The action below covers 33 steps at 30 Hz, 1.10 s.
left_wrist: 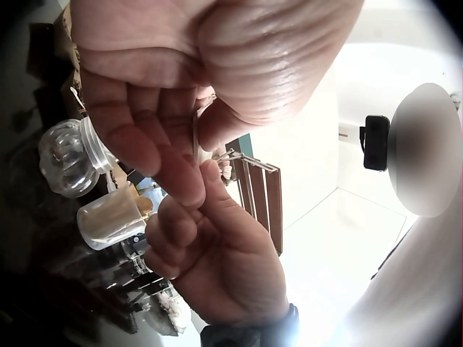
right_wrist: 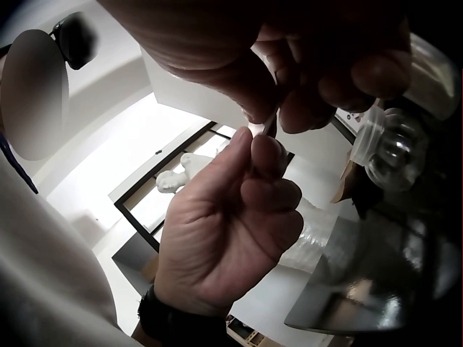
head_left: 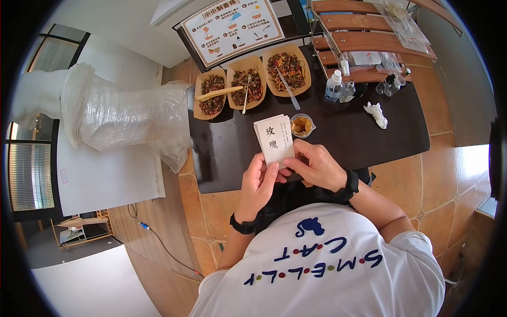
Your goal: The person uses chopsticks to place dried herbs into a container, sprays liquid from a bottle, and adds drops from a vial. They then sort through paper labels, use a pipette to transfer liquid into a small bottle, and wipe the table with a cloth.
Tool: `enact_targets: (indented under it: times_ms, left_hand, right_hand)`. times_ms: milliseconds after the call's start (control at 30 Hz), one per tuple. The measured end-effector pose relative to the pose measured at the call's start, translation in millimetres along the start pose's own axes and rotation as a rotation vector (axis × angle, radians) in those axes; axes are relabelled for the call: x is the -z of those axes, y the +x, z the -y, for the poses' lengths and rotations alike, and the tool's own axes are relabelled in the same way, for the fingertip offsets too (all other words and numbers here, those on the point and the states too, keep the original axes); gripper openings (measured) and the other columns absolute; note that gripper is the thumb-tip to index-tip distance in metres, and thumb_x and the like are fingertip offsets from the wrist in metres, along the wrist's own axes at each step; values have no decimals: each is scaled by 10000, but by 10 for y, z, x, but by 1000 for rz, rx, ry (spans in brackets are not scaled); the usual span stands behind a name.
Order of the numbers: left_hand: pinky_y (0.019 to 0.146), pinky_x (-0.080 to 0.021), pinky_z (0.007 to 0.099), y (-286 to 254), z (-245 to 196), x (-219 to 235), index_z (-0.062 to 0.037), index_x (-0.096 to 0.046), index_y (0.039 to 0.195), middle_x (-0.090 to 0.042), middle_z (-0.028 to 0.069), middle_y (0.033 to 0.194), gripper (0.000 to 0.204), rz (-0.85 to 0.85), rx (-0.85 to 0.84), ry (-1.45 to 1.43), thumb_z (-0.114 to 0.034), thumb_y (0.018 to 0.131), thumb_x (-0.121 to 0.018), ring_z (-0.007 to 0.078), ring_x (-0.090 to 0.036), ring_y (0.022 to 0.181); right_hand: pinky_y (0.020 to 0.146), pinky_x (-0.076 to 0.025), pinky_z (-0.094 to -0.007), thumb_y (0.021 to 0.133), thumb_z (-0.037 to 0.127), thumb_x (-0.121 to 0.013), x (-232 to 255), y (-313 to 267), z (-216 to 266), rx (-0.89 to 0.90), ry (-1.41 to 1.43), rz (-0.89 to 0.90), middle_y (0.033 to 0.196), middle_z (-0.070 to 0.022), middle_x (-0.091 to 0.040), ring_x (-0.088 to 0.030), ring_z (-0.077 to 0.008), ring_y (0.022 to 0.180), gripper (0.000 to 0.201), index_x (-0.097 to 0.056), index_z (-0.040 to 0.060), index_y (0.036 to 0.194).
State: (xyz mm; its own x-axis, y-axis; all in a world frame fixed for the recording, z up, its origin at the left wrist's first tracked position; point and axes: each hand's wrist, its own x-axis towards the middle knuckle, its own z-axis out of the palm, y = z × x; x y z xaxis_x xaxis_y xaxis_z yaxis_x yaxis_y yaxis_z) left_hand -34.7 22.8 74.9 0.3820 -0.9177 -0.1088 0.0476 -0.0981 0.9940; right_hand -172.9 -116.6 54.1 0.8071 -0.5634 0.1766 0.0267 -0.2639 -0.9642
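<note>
A small stack of white cards (head_left: 275,138) with black Chinese characters is held upright above the near part of the dark table. My left hand (head_left: 257,184) grips its lower left edge, thumb on the front. The right hand (head_left: 320,168) pinches the lower right corner between thumb and fingers. In the left wrist view, the left hand (left_wrist: 217,65) and right hand (left_wrist: 228,264) meet at the fingertips, and the cards are mostly hidden. In the right wrist view, the card edge (right_wrist: 270,121) shows thinly between the fingers. Just behind the cards stands a clear cup (head_left: 301,126) with yellow-brown pieces.
Three paper trays (head_left: 211,95) of dried plant mix line the table's (head_left: 369,140) back left, with sticks and a dropper on them. An instruction sign (head_left: 232,31) stands behind. At right are bottles (head_left: 334,87), crumpled tissue (head_left: 376,115) and a wooden rack (head_left: 369,39). Left wrist view: ribbed jar (left_wrist: 66,159).
</note>
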Motion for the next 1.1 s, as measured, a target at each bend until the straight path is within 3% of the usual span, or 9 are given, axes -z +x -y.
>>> enact_targets:
  times_ms: [700,1100]
  left_hand:
    - [771,-581,272,-8,-1,-12,8,-526,1241,-700,123,1059,247,-20,6,15,-175,1076,-517,143,-695,887]
    - [817,-579,301,3,53,-42,8,-393,1344,-628,139,1181,309,72,-40,77,-148,1087,-464,167,-673,951]
  right_hand:
    - [531,-443,-390,921,171,-714,-10,-9,-12,-37,39,-6,652,-185,-581,-580,-356,569,249,-540,12,840]
    - [524,-445,-382,903,225,-743,-34,-15,-37,-28,10,-4,644,-152,-591,-581,-324,549,305,-534,23,808]
